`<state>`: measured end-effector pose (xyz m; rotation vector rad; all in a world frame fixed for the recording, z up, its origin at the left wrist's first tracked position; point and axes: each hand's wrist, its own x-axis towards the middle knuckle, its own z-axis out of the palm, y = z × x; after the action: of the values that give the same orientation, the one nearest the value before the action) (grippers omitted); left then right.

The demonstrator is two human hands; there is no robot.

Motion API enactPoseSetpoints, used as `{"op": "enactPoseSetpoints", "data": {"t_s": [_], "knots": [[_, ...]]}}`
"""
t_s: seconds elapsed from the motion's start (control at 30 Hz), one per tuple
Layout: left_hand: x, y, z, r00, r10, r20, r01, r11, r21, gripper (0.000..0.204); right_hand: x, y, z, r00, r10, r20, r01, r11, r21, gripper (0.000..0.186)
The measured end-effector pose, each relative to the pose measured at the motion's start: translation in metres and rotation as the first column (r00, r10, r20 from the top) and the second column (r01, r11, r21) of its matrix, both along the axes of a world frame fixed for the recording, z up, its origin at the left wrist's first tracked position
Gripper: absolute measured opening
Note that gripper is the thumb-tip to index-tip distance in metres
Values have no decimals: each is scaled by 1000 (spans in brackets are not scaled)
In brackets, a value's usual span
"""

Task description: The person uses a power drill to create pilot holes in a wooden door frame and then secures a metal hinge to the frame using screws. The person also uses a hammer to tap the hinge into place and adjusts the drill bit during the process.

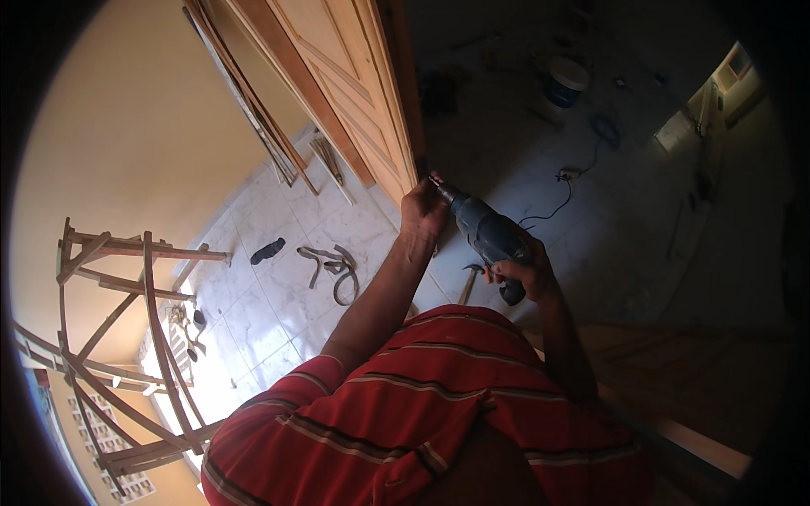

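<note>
My right hand point(527, 271) is wrapped round the handle of a dark green power drill point(489, 229). The drill points up and left, its chuck close to the edge of a panelled wooden door point(342, 76). My left hand point(424, 211) is at that edge, beside the drill's front end. Its fingers are drawn together around the tip, and what they pinch is too small to make out. Below the drill, a hammer point(469, 282) with a wooden handle lies on the floor, partly hidden.
A wooden scaffold frame point(148, 253) stands at left. On the tiled floor lie a coiled strap point(342, 268) and a dark shoe-like item point(267, 250). Long wooden strips point(253, 110) lean on the wall. A cable point(553, 212) and a bucket point(567, 80) are in the shaded room at right.
</note>
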<state>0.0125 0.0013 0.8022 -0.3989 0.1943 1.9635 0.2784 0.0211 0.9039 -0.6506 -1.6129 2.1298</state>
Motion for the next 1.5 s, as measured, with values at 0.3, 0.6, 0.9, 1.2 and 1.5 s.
{"op": "enactPoseSetpoints", "data": {"t_s": [0.3, 0.6, 0.9, 1.2, 1.5], "knots": [[1, 1, -7, 998, 19, -62, -21, 999, -29, 21, 4, 14, -7, 1000, 20, 1, -20, 998, -57, 53], [5, -1, 2, 997, 74, -8, -75, 997, -12, 17, 7, 15, -30, 997, -4, -71, -9, 984, -179, 43], [11, -7, 21, 996, 88, 9, -87, 995, -40, 20, 7, 10, -58, 997, -52, -63, 37, 973, -226, 44], [19, -9, 30, 989, 115, -98, -116, 993, -5, 16, 6, 10, -79, 994, -69, -82, 43, 959, -279, 53], [14, -11, 29, 994, 77, -73, -74, 996, 39, 19, 6, 8, -89, 986, -114, -119, 72, 947, -313, 57]]}}
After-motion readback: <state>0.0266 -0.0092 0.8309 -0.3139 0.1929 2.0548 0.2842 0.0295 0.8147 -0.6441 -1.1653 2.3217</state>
